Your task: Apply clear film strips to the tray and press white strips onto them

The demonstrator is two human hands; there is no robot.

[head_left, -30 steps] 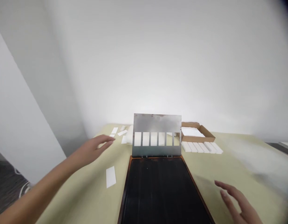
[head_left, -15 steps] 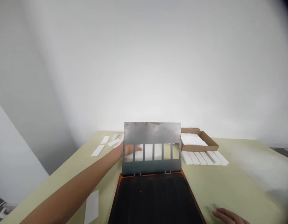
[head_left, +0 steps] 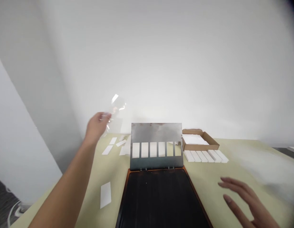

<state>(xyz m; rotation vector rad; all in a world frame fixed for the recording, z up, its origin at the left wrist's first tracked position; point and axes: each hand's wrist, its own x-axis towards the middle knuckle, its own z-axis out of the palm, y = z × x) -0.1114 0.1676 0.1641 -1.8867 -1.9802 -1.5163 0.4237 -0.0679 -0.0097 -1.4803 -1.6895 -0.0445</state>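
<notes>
Since the clear film (head_left: 117,109) looks light and limp, the left hand (head_left: 96,126) pinches it at one end, fingers together; the right hand (head_left: 244,199) hovers empty, fingers apart.

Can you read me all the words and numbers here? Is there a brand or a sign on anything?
There are no words, numbers, brands or signs I can read: none on the grey metal plate with rectangular slots, the brown cardboard tray, the flat black board, the white rectangular strips, or the clear plastic piece in the left hand.
</notes>
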